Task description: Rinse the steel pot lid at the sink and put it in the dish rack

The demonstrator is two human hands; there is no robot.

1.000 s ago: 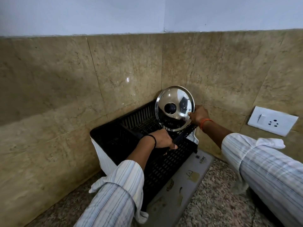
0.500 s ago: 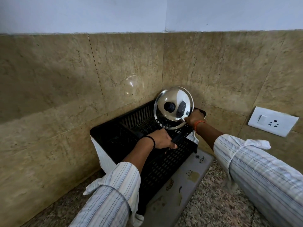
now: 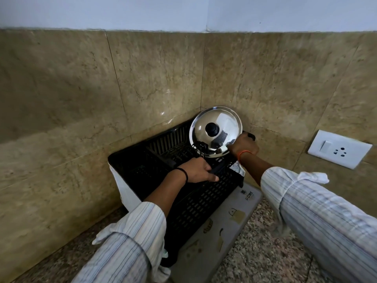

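The steel pot lid (image 3: 223, 124), shiny with a black knob, stands almost upright at the far right corner of the black plastic dish rack (image 3: 195, 201), its top near the tiled wall. My right hand (image 3: 242, 146) holds the lid by its lower right rim. My left hand (image 3: 199, 170) grips a black bar on the rack's front rim, just below the lid. A dark wire piece inside the rack crosses the lid's lower left edge.
The rack sits in a corner of tan tiled walls on a speckled granite counter (image 3: 255, 258). A grey printed mat (image 3: 220, 227) lies under and in front of it. A white switch and socket plate (image 3: 338, 149) is on the right wall.
The lid has moved down and back toward the corner, tilting more upright. My right hand followed it. My left hand stayed on the rack's rim.
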